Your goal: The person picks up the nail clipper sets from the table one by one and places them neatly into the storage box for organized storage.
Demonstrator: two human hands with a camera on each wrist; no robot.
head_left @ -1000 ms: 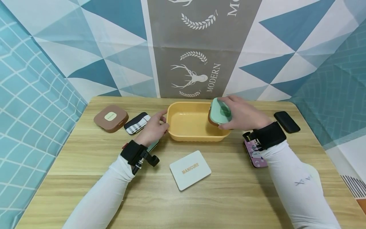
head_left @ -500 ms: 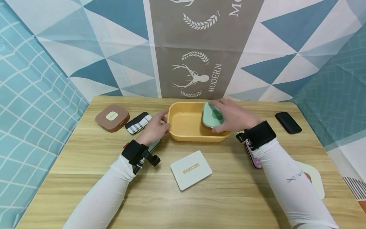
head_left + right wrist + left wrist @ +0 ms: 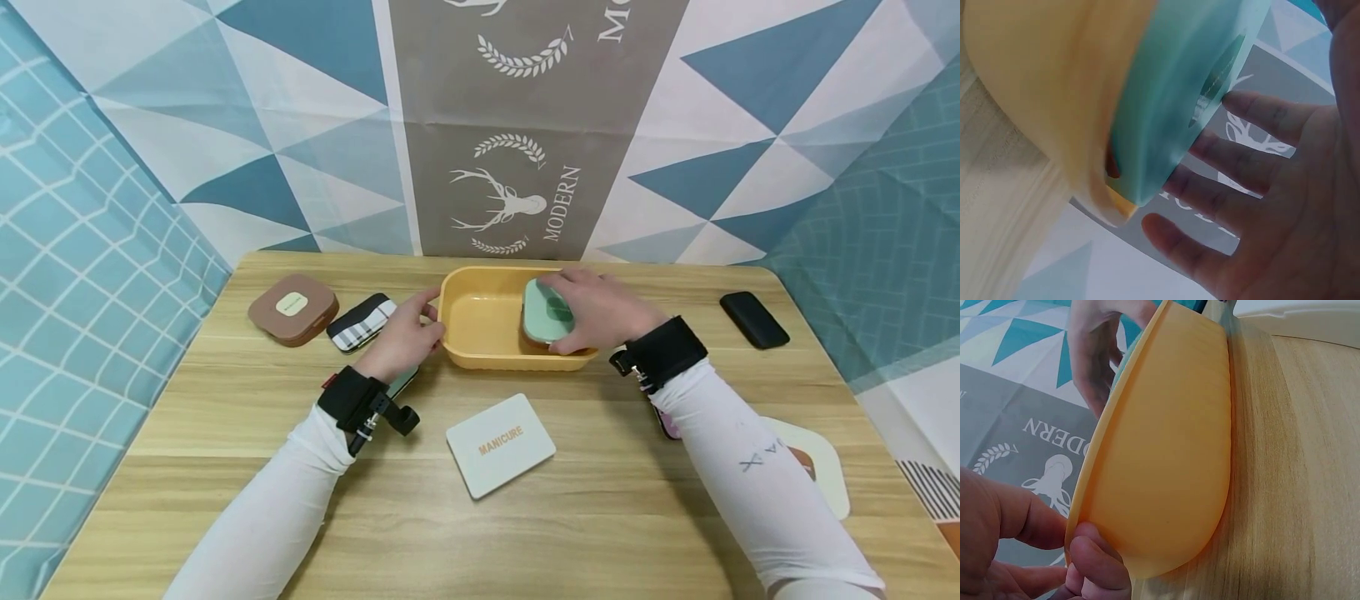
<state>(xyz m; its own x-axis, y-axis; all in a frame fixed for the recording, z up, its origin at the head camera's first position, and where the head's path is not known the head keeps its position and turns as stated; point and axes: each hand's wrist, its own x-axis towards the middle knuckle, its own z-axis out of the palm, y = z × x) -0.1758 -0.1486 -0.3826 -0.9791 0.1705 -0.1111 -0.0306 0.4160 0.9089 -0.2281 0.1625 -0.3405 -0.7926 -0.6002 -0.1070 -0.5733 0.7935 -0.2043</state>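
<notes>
A yellow plastic basket (image 3: 480,360) stands at the back of the wooden table. My left hand (image 3: 405,337) pinches its left rim, thumb and fingers on either side of the wall, as the left wrist view shows. My right hand (image 3: 603,312) holds a mint-green square case (image 3: 546,315) by its edges in the basket's right part. A darker green oval marks the case's lid, and its lower part looks brown. In the right wrist view the fingertips (image 3: 1175,178) touch the case's side; whether its base rests on the basket floor is hidden.
A white MANICURE case (image 3: 501,446) lies in front of the basket. To the left are a brown case (image 3: 294,310) and a plaid-and-black pouch (image 3: 362,322). A black object (image 3: 754,320) lies at right. A cream item (image 3: 825,467) and a purple one (image 3: 665,423) sit partly under my right arm.
My right hand has moved left and lower with the mint-green case, from the basket's right rim into its right part. My left hand stays on the left rim.
</notes>
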